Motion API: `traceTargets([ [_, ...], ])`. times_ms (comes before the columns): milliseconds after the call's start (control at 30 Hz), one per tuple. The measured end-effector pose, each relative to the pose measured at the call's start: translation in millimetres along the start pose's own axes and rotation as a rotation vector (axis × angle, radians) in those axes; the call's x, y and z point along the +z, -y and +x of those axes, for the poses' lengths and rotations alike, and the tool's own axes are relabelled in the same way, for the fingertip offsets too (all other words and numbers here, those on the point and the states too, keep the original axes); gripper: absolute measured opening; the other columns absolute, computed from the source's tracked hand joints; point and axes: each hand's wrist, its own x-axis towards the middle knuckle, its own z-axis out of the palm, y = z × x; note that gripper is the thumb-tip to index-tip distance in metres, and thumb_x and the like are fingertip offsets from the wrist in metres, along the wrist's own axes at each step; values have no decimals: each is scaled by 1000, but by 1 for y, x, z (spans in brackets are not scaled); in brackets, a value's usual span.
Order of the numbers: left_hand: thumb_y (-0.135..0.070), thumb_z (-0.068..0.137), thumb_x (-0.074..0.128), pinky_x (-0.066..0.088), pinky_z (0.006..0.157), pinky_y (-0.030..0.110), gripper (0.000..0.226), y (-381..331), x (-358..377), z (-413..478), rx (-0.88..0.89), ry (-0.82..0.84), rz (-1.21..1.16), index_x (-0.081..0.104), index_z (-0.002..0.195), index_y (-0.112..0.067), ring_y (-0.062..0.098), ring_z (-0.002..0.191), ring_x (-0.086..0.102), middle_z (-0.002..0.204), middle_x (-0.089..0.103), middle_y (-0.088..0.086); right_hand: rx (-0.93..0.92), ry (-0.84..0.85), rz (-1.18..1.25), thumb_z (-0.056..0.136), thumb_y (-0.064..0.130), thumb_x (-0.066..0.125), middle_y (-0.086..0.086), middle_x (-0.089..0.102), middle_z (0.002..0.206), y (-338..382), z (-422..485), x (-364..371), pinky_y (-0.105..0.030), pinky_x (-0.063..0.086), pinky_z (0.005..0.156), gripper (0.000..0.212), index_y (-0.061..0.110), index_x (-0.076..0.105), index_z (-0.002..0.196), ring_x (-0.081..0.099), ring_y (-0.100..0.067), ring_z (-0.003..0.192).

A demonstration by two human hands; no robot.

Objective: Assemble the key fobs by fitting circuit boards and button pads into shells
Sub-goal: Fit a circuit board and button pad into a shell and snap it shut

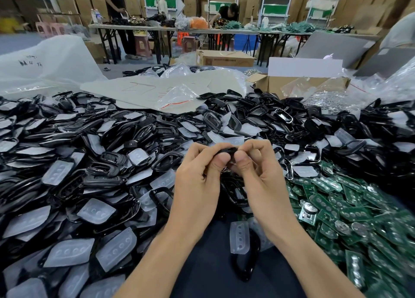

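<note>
Shell [226,150] pinched between left hand [197,176], right hand [258,174] — bag [45,57] writing illegible.

I've got a single view: a wide-angle camera on the person's head, facing forward and tilted down. It sits close over the left hand [197,174] and right hand [262,172], which meet just below frame centre, forearms entering from the bottom edge. The heap [89,151] fills the middle band; far tables [134,27] cross the top of the frame.

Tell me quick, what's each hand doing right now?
Left hand: fingers pinching the black shell.
Right hand: fingers pinching the same shell.
</note>
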Motion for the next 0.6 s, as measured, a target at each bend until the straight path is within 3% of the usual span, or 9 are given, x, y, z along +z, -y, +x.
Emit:
traceTargets([
  [133,-28,104,52,55,69,26,20,1,-2,4,-195,-58,-240,71,108,-27,7,68,63,84,69,-7,58,24,10,98,39,59,6,73,113,0,2,-4,-28,56,94,16,34,62,113,69,-11,108],
  [233,-25,105,47,58,73,29,26,2,-5,8,-319,-56,-433,68,102,-10,14,66,62,74,61,6,99,51,-26,99,24,64,6,73,105,-1,2,-3,-23,58,80,17,41,69,101,72,-11,97],
  [333,-25,106,45,57,72,26,31,4,-5,8,-398,-32,-574,65,100,-1,15,67,60,73,55,10,117,37,-25,98,14,65,8,75,102,-1,3,-3,-21,58,77,24,38,69,101,73,-11,93],
  [433,-26,103,48,56,72,25,31,6,-2,9,-419,9,-681,67,99,-1,13,68,59,69,56,5,167,5,27,97,11,66,12,77,98,-1,6,-7,-18,58,76,21,31,72,102,74,-8,90],
  [600,-28,92,57,57,76,24,26,6,1,7,-430,73,-753,78,93,-14,10,70,62,73,61,5,271,-70,162,95,7,66,1,79,96,-3,9,-10,-20,59,74,22,25,78,96,76,-13,83],
])
